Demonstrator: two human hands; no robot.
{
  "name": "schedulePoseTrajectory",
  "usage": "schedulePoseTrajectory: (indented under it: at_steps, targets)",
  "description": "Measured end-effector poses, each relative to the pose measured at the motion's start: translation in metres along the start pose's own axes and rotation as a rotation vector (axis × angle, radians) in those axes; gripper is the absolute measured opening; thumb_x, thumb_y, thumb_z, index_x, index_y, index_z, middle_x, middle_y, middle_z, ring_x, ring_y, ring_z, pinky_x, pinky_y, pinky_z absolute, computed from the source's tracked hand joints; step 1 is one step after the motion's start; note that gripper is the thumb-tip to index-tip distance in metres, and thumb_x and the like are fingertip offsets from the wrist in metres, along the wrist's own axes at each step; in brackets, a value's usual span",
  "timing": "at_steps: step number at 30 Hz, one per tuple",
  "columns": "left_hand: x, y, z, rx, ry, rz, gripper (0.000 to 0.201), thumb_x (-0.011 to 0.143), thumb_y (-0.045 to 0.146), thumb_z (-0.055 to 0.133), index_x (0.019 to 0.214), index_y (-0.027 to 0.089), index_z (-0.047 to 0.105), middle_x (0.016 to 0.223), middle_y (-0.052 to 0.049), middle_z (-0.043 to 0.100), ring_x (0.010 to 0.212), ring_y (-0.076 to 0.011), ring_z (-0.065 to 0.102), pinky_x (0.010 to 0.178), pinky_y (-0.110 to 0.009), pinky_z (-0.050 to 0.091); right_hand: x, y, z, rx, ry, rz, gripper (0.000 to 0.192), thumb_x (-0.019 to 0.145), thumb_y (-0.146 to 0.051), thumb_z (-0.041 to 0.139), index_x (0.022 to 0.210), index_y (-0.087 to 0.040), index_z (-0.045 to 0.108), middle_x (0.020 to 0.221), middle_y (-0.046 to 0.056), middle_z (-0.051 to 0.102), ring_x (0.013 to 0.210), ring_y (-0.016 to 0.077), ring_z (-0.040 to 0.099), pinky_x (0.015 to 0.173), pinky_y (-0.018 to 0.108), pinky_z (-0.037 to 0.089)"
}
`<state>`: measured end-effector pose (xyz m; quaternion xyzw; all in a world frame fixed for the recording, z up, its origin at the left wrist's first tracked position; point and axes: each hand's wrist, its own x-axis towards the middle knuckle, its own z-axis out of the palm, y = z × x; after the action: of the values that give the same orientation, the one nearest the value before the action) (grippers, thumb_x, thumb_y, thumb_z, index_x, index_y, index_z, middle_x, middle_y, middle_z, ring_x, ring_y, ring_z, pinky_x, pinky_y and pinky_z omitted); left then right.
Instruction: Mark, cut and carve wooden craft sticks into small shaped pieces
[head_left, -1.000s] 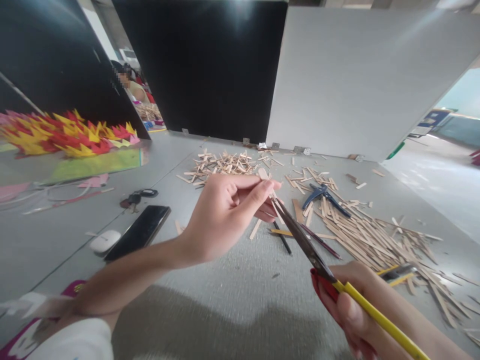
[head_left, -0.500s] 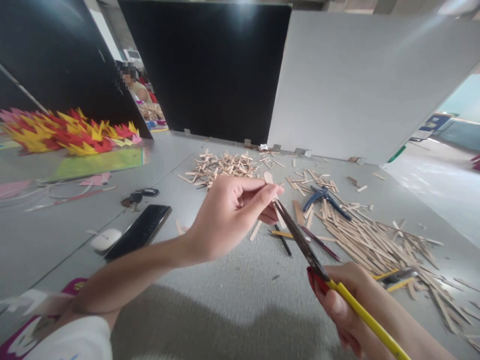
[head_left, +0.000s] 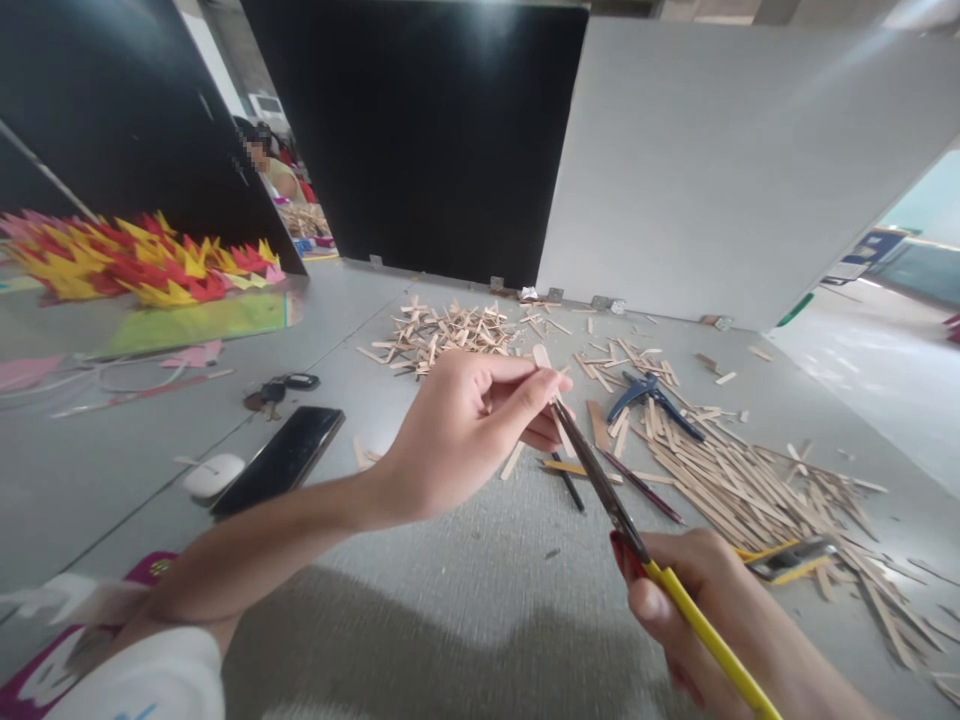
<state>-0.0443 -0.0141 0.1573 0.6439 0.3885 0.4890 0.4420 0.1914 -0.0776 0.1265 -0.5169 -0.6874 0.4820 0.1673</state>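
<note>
Cutting, I judge: left hand [head_left: 450, 435] pinching pale, flat wooden stick [head_left: 541, 356] above grey table [head_left: 420, 570]; right hand [head_left: 705, 570] gripping yellow-and-red-handled metal scissors [head_left: 600, 483], tips at stick. Next squeeze calls for thumb clearance.

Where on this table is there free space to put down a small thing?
The widest nearly bare patch is the near table, between the left forearm and right hand. A smaller lies between the keys and stick heap. Crowded: the right side, with loose sticks, blue tool and yellow cutter.
</note>
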Motion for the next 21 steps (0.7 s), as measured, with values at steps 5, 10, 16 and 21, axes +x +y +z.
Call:
schedulePoseTrajectory:
  at_steps: [5,10,16,21]
  targets:
    - [0.0,0.001,0.0,0.007,-0.046,0.018,0.028,0.105,0.035,0.066,0.088,0.017,0.079,0.084,-0.006,0.081,0.078,-0.0198,0.082,0.075,-0.028,0.07,0.002,0.006,-0.004,0.062,-0.048,-0.01,0.077,0.081,-0.099,0.055,0.069,-0.026,0.034,0.055,-0.007,0.029,0.044,0.0083,0.033,0.037,0.023,0.022]
    - [-0.001,-0.001,0.0,0.042,-0.194,0.086,0.024,0.102,0.019,0.063,0.124,0.017,0.072,0.105,-0.008,0.082,0.091,-0.0189,0.08,0.084,-0.028,0.067,0.004,0.01,-0.007,0.095,-0.024,-0.066,0.072,0.088,-0.09,0.058,0.068,-0.026,0.033,0.052,-0.007,0.031,0.041,0.008,0.032,0.035,0.023,0.02]
    - [0.002,-0.007,0.002,-0.047,-0.208,0.016,0.038,0.1,0.024,0.071,0.137,0.016,0.064,0.102,-0.009,0.083,0.087,-0.0192,0.082,0.08,-0.027,0.067,0.005,0.005,-0.005,0.105,-0.01,-0.141,0.075,0.089,-0.093,0.051,0.065,-0.026,0.03,0.049,-0.007,0.033,0.041,0.008,0.034,0.035,0.023,0.022]
    - [0.004,-0.005,0.0,0.047,-0.225,0.078,0.034,0.102,0.018,0.064,0.136,0.014,0.066,0.094,-0.007,0.083,0.086,-0.0174,0.082,0.079,-0.025,0.066,-0.015,0.003,-0.012,0.09,0.052,0.03,0.067,0.095,-0.087,0.052,0.07,-0.025,0.047,0.047,-0.005,0.046,0.042,0.0091,0.037,0.042,0.024,0.032]
